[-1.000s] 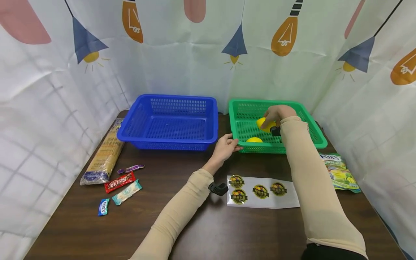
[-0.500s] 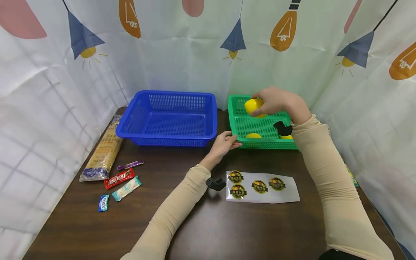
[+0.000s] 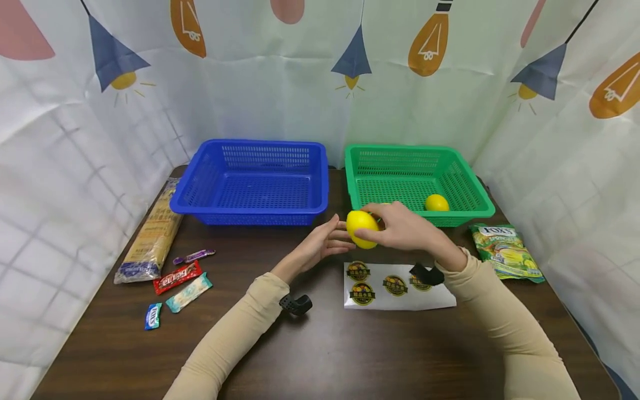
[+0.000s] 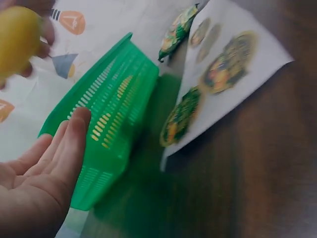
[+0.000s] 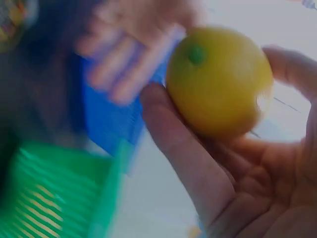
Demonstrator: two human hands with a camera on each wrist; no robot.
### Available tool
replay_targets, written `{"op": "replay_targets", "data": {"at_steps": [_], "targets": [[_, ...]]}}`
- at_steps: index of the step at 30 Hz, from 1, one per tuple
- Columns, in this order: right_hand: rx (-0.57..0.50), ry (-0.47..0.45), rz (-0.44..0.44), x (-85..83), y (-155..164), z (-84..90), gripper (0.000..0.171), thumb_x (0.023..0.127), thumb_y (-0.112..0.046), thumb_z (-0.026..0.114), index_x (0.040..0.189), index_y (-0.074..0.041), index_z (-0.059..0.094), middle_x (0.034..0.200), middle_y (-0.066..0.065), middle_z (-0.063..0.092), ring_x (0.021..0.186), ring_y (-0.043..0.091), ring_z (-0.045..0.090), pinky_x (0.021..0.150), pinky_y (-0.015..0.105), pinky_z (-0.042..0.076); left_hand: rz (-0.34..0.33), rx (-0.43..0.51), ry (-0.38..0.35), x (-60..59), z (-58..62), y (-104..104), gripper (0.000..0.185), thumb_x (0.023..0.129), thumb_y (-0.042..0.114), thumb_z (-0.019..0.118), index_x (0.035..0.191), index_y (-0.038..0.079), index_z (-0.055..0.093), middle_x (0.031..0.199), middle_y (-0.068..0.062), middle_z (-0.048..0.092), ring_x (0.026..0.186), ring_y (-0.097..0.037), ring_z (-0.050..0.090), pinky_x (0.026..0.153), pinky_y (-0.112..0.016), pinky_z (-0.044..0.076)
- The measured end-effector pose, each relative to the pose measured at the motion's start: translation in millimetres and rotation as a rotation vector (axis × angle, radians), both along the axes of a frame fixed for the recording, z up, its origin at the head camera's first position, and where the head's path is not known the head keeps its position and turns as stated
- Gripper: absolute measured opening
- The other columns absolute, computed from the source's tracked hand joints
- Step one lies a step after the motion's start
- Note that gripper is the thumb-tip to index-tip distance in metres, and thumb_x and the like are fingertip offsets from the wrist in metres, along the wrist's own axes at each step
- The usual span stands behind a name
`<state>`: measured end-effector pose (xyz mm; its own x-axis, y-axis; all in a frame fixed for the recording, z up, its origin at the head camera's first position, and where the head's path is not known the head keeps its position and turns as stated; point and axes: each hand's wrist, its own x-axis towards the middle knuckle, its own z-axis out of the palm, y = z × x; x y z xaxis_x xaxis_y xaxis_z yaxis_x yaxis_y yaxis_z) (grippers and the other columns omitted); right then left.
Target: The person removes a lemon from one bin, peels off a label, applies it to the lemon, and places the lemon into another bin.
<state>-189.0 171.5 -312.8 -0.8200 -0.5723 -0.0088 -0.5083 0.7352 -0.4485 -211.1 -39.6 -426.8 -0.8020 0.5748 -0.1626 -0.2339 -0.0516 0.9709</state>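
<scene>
Lemon [image 3: 362, 228] held at frame centre, just in front of the green basket [image 3: 480, 203], fingers of right hand [image 3: 405, 230] curled round it. Left hand [image 3: 320, 244] open alongside, fingers straight. Likely light, firm, smooth-skinned; best cupped round the middle.

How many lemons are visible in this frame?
2. One lemon is gripped in the right hand above the table, beside the open left hand. The other lemon lies in the green basket. Another may be hidden behind the hand.

Right hand [image 3: 407, 229] curled, left hand [image 3: 320, 246] flat
</scene>
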Motion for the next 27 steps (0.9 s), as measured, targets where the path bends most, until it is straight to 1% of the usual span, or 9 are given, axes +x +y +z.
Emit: {"op": "replay_targets", "data": {"at_steps": [3, 7, 11, 13, 16, 18, 20, 23, 27], "targets": [[-0.06, -0.045, -0.076, 11.9, -5, -29.2, 0.045, 0.093, -0.045, 0.064, 0.121, -0.01, 0.062, 0.088, 0.0, 0.066, 0.073, 0.012, 0.057, 0.064, 0.025, 0.05, -0.042, 0.016, -0.002, 9.3, -5.6, -4, 0.067, 0.106, 0.054, 0.03, 0.149, 0.003, 0.037, 0.146, -0.027, 0.05, 0.12, -0.036, 0.064, 0.107, -0.044, 0.051], [-0.11, -0.052, -0.151, 20.4, -14, -64.4, 0.053, 0.093, -0.048, 0.063, 0.127, -0.008, 0.059, 0.091, 0.002, 0.069, 0.071, 0.01, 0.058, 0.061, 0.022, 0.051, -0.085, -0.021, 0.024, 17.7, -14.4, -7, 0.056, 0.107, 0.041, 0.036, 0.146, 0.0, 0.041, 0.139, -0.026, 0.054, 0.108, -0.022, 0.068, 0.104, -0.044, 0.054], [-0.124, -0.051, -0.191, 23.2, -23, -87.4, 0.061, 0.093, -0.051, 0.064, 0.133, -0.005, 0.056, 0.096, 0.006, 0.071, 0.072, 0.01, 0.059, 0.06, 0.019, 0.051, -0.093, -0.05, 0.038, 19.8, -21.6, -10, 0.049, 0.106, 0.032, 0.043, 0.139, -0.003, 0.048, 0.127, -0.019, 0.06, 0.102, -0.015, 0.068, 0.1, -0.041, 0.057], [-0.124, -0.061, -0.191, 22.1, -25, -92.6, 0.064, 0.094, -0.052, 0.063, 0.136, -0.005, 0.054, 0.102, 0.007, 0.071, 0.076, 0.012, 0.06, 0.063, 0.021, 0.052, -0.084, -0.06, 0.033, 18.7, -23.1, -11, 0.048, 0.106, 0.032, 0.045, 0.137, -0.004, 0.049, 0.124, -0.017, 0.062, 0.1, -0.014, 0.069, 0.098, -0.041, 0.058], [-0.109, -0.092, -0.18, 17.0, -22, -94.2, 0.064, 0.097, -0.056, 0.054, 0.139, -0.007, 0.053, 0.111, 0.007, 0.072, 0.084, 0.013, 0.063, 0.073, 0.026, 0.056, -0.055, -0.083, 0.022, 15.8, -22.2, -14, 0.048, 0.105, 0.032, 0.045, 0.136, -0.004, 0.051, 0.124, -0.018, 0.062, 0.098, -0.014, 0.07, 0.097, -0.041, 0.058], [-0.091, -0.107, -0.171, 12.4, -17, -93.0, 0.062, 0.099, -0.057, 0.049, 0.138, -0.009, 0.056, 0.114, 0.005, 0.072, 0.088, 0.013, 0.063, 0.078, 0.03, 0.056, -0.032, -0.092, 0.024, 13.3, -21.5, -16, 0.051, 0.105, 0.035, 0.044, 0.136, -0.005, 0.051, 0.126, -0.021, 0.061, 0.097, -0.015, 0.069, 0.097, -0.04, 0.058], [-0.051, -0.12, -0.164, 8.4, -12, -91.7, 0.059, 0.1, -0.058, 0.046, 0.134, -0.012, 0.06, 0.115, 0.003, 0.072, 0.089, 0.013, 0.064, 0.081, 0.032, 0.056, -0.002, -0.104, 0.021, 11.2, -20.3, -18, 0.052, 0.105, 0.037, 0.044, 0.136, -0.004, 0.052, 0.127, -0.021, 0.061, 0.097, -0.015, 0.069, 0.097, -0.04, 0.058], [0.048, -0.116, -0.135, 3.8, -6, -93.0, 0.055, 0.098, -0.057, 0.051, 0.127, -0.013, 0.066, 0.111, 0.002, 0.074, 0.085, 0.013, 0.064, 0.076, 0.032, 0.056, 0.041, -0.121, 0.02, 9.2, -20.0, -20, 0.054, 0.105, 0.039, 0.045, 0.136, -0.004, 0.053, 0.126, -0.021, 0.061, 0.096, -0.016, 0.069, 0.096, -0.039, 0.059], [0.18, -0.091, -0.106, 1.3, -3, -101.6, 0.048, 0.093, -0.053, 0.062, 0.118, -0.014, 0.07, 0.101, 0.0, 0.075, 0.077, 0.011, 0.06, 0.066, 0.029, 0.054, 0.084, -0.136, 0.021, 8.1, -22.9, -19, 0.055, 0.105, 0.041, 0.044, 0.136, -0.003, 0.053, 0.124, -0.019, 0.061, 0.098, -0.017, 0.068, 0.095, -0.036, 0.059]]}}
